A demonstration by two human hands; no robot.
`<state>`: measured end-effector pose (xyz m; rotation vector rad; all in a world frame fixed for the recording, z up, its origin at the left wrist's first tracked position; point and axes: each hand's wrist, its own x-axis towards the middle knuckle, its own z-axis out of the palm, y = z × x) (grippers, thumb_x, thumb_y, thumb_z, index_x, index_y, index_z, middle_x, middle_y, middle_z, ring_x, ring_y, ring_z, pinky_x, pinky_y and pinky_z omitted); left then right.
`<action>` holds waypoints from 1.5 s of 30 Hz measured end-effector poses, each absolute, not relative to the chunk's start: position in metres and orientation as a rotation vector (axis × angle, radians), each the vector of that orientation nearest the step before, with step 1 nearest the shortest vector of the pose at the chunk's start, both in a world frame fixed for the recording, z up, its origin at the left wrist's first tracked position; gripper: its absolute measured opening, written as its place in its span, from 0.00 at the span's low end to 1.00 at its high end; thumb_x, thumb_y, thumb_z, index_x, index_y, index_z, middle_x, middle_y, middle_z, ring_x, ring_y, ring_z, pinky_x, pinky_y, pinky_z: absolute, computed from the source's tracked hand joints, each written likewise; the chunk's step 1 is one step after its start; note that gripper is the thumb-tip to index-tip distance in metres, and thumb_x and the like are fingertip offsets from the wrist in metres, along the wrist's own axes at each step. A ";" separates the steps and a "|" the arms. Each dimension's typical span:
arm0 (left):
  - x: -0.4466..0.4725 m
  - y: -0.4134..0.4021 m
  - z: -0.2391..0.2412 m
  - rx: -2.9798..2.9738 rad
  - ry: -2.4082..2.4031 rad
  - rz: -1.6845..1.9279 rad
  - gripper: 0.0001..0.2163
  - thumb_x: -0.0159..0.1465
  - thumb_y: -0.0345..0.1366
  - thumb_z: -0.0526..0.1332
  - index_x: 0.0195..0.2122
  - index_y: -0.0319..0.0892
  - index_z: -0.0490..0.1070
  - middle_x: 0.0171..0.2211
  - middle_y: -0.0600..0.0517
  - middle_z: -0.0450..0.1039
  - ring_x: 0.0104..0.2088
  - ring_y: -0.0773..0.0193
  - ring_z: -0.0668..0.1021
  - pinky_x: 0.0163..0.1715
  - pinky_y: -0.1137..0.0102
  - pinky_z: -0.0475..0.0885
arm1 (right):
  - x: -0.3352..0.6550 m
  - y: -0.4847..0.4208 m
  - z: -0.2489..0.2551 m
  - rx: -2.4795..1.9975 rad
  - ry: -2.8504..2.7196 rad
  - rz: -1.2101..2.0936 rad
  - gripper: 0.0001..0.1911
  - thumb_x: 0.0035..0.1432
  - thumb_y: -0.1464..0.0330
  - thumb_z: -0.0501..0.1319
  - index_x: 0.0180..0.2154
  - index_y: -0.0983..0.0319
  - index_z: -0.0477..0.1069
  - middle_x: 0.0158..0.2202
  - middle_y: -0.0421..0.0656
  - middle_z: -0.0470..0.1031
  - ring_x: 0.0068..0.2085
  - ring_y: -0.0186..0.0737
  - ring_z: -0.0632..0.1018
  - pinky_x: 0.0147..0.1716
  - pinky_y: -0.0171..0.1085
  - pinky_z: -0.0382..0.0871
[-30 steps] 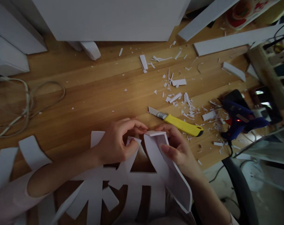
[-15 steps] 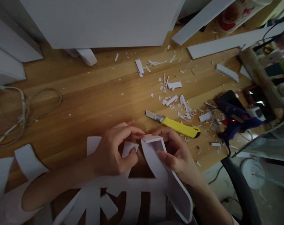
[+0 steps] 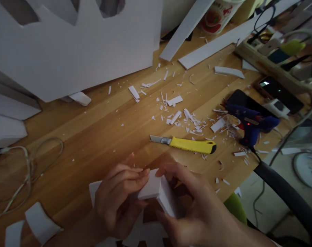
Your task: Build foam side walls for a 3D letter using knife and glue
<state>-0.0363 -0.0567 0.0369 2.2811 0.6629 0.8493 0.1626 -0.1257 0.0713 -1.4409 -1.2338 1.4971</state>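
Note:
Between my two hands is a white foam board piece [image 3: 151, 184] with an end face and a side wall meeting at a corner. My left hand [image 3: 117, 199] pinches the left edge of that end face, fingertips on its top. My right hand [image 3: 197, 206] grips the same piece from the right, index finger at the upper edge and thumb lower on the side. Beneath my hands lies a white cut-out board [image 3: 137, 231], mostly covered by them. A yellow utility knife [image 3: 192, 144] rests just beyond my hands, its blade out and pointing left.
White foam scraps [image 3: 175, 116] litter the wooden table [image 3: 99, 137]. On the right are a blue hot glue gun [image 3: 253, 121] with a red light, a phone [image 3: 280, 94] and a power strip [image 3: 266, 65]. A large white board structure [image 3: 94, 51] stands behind; a cable [image 3: 27, 175] lies left.
The view has shifted. The foam piece has been tilted, so its end face now shows from above. My left fingers have moved onto that face, and my right hand still holds the piece.

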 end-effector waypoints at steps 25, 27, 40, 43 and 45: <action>-0.040 -0.059 0.036 2.185 0.766 0.740 0.12 0.68 0.44 0.54 0.45 0.45 0.71 0.37 0.49 0.77 0.41 0.56 0.78 0.55 0.46 0.69 | 0.164 -0.120 0.071 -1.477 -1.085 1.673 0.24 0.44 0.65 0.72 0.43 0.55 0.67 0.31 0.32 0.74 0.29 0.33 0.75 0.25 0.31 0.66; -0.036 -0.060 0.035 2.213 0.758 0.768 0.11 0.67 0.43 0.56 0.44 0.44 0.71 0.35 0.49 0.77 0.39 0.56 0.78 0.52 0.48 0.72 | 0.164 -0.120 0.070 -1.501 -1.092 1.640 0.24 0.44 0.64 0.72 0.43 0.55 0.67 0.31 0.32 0.73 0.29 0.34 0.74 0.25 0.31 0.66; -0.022 -0.056 0.018 2.243 0.690 0.749 0.13 0.55 0.38 0.60 0.42 0.43 0.69 0.34 0.50 0.74 0.34 0.57 0.76 0.53 0.43 0.69 | 0.168 -0.118 0.031 -1.477 -1.075 1.551 0.17 0.50 0.64 0.68 0.41 0.60 0.67 0.29 0.35 0.69 0.30 0.33 0.69 0.27 0.33 0.62; -0.020 -0.058 0.015 2.219 0.700 0.737 0.14 0.53 0.42 0.61 0.40 0.43 0.68 0.31 0.52 0.71 0.32 0.58 0.75 0.54 0.44 0.69 | 0.167 -0.119 0.023 -1.466 -1.041 1.537 0.16 0.50 0.64 0.66 0.40 0.62 0.67 0.29 0.36 0.67 0.29 0.34 0.68 0.28 0.35 0.61; -0.019 -0.060 0.013 2.216 0.731 0.742 0.13 0.53 0.41 0.63 0.38 0.43 0.67 0.30 0.53 0.70 0.32 0.59 0.74 0.54 0.46 0.69 | 0.166 -0.119 0.020 -1.454 -1.028 1.530 0.15 0.50 0.63 0.66 0.38 0.62 0.66 0.28 0.35 0.67 0.28 0.33 0.67 0.27 0.35 0.60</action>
